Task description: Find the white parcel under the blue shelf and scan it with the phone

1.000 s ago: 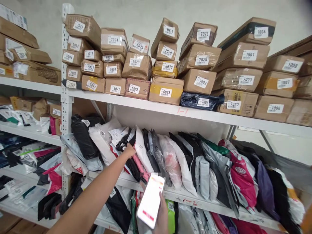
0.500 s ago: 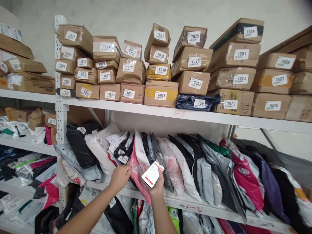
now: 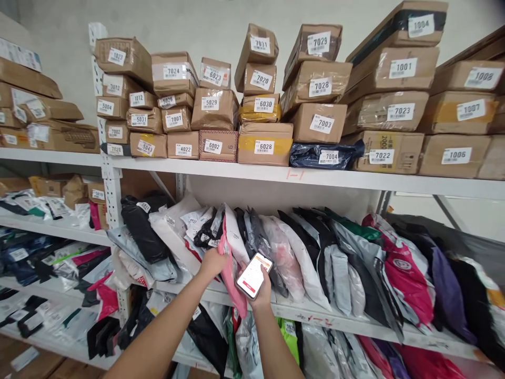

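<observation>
Pink mailer bag (image 3: 230, 268) stands among packed parcels on the white middle shelf (image 3: 315, 318), pinched by the left hand (image 3: 213, 261). The right hand (image 3: 262, 287) grips a smartphone (image 3: 254, 273) just beside it. Numbered cardboard boxes (image 3: 265, 145) fill the shelf above, against a grey wall.

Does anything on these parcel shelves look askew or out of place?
Yes. On the white top shelf, the brown cardboard box labelled 7031 sits tilted atop its stack. Below, the left hand has a pink plastic mailer bag pulled partly out of the row, beside the white-screened phone in the right hand.
</observation>
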Motion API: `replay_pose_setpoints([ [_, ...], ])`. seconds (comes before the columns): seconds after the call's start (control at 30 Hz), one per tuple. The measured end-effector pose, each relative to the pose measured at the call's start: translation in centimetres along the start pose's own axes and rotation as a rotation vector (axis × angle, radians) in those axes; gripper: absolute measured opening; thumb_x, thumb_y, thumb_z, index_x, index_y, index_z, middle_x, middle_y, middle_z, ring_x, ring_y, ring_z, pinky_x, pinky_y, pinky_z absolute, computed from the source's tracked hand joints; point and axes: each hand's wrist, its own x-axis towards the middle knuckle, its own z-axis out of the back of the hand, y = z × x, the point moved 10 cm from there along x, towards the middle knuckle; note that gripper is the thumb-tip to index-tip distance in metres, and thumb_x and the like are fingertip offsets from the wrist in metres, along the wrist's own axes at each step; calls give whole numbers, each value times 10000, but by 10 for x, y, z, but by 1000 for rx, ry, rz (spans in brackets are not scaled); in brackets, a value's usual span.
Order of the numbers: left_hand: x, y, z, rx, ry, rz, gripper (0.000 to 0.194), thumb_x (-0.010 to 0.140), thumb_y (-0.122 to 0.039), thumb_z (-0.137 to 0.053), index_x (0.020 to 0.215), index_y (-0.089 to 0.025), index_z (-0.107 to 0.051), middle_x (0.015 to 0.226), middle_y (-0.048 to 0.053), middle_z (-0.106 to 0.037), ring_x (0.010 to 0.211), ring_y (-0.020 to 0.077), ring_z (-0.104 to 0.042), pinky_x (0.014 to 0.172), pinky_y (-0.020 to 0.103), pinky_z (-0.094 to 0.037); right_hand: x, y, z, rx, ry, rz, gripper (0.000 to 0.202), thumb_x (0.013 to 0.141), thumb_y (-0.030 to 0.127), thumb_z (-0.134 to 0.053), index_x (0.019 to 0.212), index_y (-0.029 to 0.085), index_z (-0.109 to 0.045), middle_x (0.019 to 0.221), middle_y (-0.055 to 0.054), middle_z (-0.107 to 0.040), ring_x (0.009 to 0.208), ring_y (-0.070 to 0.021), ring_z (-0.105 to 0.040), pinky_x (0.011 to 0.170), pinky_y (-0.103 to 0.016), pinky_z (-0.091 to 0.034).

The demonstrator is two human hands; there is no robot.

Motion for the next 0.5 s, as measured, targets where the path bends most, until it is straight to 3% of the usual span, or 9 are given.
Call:
replay_pose_setpoints([
  [0.1, -37, 20, 32, -216, -58, -10, 115, 612, -203, -667, 721, -181, -637, 807, 64, -717, 925, 310, -660, 887, 400, -499, -7, -1, 2, -22, -23, -10, 392, 719, 381, -736, 987, 111, -641, 831, -108, -760, 648, -233, -693, 598, -356, -550],
  [0.2, -95, 89, 50, -450, -181, 95, 292, 626, -349, -692, 861, -196, -612, 963, 74, -725, 1057, 315, -634, 969, 390, -482, -30, -7, 17, -39, -78, -5, 328, 730, 343, -732, 957, 121, -650, 812, -96, -768, 633, -220, -704, 588, -329, -554],
  [0.27, -130, 146, 41, -578, -218, 249, 359, 650, -392, -691, 939, -210, -579, 992, 100, -724, 1064, 337, -641, 938, 442, -506, -56, -16, 36, -57, -141, -14, 290, 714, 308, -751, 918, 128, -653, 759, -85, -769, 590, -215, -704, 574, -316, -557],
  [0.33, -155, 188, 20, -679, -180, 376, 392, 654, -365, -720, 984, -228, -559, 943, 98, -733, 974, 346, -682, 827, 474, -555, -88, -28, 61, -75, -211, -39, 302, 683, 291, -781, 896, 119, -655, 713, -93, -766, 551, -221, -701, 555, -312, -559],
  [0.4, -171, 211, 2, -790, -138, 453, 365, 702, -313, -711, 1025, -231, -561, 929, 82, -735, 953, 309, -697, 793, 438, -578, -126, -43, 87, -85, -279, -70, 336, 654, 301, -811, 880, 106, -659, 717, -123, -768, 565, -233, -710, 563, -315, -568],
  [0.5, -194, 217, -17, -1065, -99, 571, 277, 769, -210, -665, 1034, -200, -587, 931, 67, -741, 972, 248, -696, 854, 376, -576, -189, -62, 122, -99, -391, -128, 375, 634, 363, -840, 825, 96, -660, 718, -164, -764, 571, -254, -715, 560, -333, -579],
])
